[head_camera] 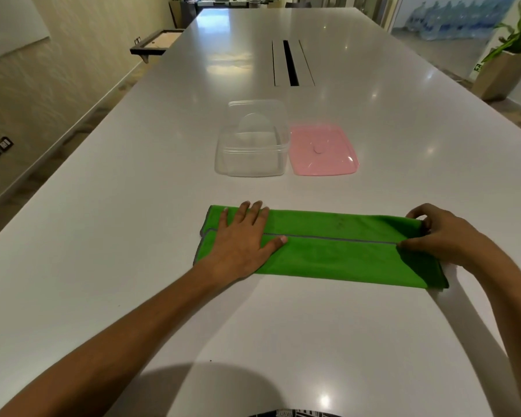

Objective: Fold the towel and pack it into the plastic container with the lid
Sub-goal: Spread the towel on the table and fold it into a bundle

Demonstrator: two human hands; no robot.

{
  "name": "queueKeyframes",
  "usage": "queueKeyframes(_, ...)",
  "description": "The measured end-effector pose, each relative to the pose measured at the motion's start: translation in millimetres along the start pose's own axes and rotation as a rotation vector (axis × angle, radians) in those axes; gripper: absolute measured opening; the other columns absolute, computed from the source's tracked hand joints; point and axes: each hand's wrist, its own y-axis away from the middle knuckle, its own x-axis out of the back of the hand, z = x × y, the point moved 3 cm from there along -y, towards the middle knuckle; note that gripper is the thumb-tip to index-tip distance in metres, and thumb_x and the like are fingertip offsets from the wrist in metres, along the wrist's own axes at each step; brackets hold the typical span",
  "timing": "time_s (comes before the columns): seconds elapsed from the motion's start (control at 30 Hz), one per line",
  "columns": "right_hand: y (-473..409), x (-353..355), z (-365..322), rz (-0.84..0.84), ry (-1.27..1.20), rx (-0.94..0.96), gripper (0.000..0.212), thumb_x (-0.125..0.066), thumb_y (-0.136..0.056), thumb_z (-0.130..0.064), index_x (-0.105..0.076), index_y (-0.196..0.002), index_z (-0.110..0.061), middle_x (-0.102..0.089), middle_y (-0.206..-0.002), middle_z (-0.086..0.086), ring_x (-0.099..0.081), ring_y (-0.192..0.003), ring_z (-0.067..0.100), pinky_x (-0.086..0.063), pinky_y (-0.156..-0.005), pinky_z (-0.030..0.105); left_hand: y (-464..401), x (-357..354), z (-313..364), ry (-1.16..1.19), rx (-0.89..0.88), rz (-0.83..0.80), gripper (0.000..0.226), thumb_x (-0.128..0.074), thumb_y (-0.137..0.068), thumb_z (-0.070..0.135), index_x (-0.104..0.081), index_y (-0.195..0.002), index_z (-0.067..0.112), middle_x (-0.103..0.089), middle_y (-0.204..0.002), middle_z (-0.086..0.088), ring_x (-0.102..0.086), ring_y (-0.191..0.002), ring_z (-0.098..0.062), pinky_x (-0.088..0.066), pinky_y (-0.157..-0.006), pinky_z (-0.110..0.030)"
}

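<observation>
A green towel (337,251) with a grey hem lies folded into a long strip across the white table (133,236). My left hand (241,239) rests flat on its left end, fingers spread. My right hand (442,233) pinches the towel's right end between fingers and thumb. Beyond the towel stands a clear plastic container (253,139), open and empty. Its pink lid (324,150) lies flat on the table right beside it.
A long cable slot (290,63) runs down the table's middle further back. A potted plant (512,61) stands on the floor at the right. A dark framed tray (155,43) sits off the table's left edge.
</observation>
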Motion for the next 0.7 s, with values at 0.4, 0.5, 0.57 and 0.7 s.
queueKeyframes(0.4, 4, 20, -32, 0.136, -0.039, 0.143, 0.048, -0.074, -0.072, -0.006, -0.062, -0.117, -0.019, -0.061, -0.096, 0.005, -0.054, -0.086, 0.026, -0.044, -0.072, 0.034, 2, -1, -1, 0.009, 0.052, -0.019, 0.080, -0.016, -0.087, 0.070, -0.012, -0.151, 0.021, -0.008, -0.161, 0.000, -0.004, -0.148, -0.021, -0.003, -0.117, -0.055)
queueKeyframes(0.5, 6, 23, -58, 0.155, 0.069, 0.225, 0.050, -0.069, -0.075, -0.007, -0.059, -0.122, -0.020, -0.063, -0.104, 0.007, -0.052, -0.087, 0.023, -0.041, -0.072, 0.032, 3, 0, -1, 0.017, 0.061, -0.021, 0.079, -0.017, -0.088, 0.069, -0.012, -0.151, 0.021, -0.008, -0.161, 0.000, -0.003, -0.148, -0.021, -0.003, -0.116, -0.055)
queueKeyframes(0.57, 8, 20, -79, 0.152, 0.124, 0.276, 0.050, -0.067, -0.076, -0.009, -0.057, -0.124, -0.019, -0.065, -0.111, 0.009, -0.055, -0.091, 0.026, -0.042, -0.075, 0.033, 2, 0, -1, 0.020, 0.062, -0.016, 0.078, -0.017, -0.088, 0.069, -0.012, -0.151, 0.022, -0.008, -0.161, 0.000, -0.002, -0.148, -0.021, -0.002, -0.116, -0.054)
queueKeyframes(0.7, 9, 3, -119, 0.153, 0.176, 0.339, 0.055, -0.068, -0.075, -0.011, -0.055, -0.127, -0.018, -0.067, -0.113, 0.006, -0.058, -0.105, 0.029, -0.038, -0.078, 0.029, 2, 1, -2, 0.062, 0.060, -0.013, 0.076, -0.021, -0.090, 0.067, -0.015, -0.150, 0.021, -0.010, -0.161, -0.001, -0.004, -0.148, -0.020, -0.001, -0.116, -0.054)
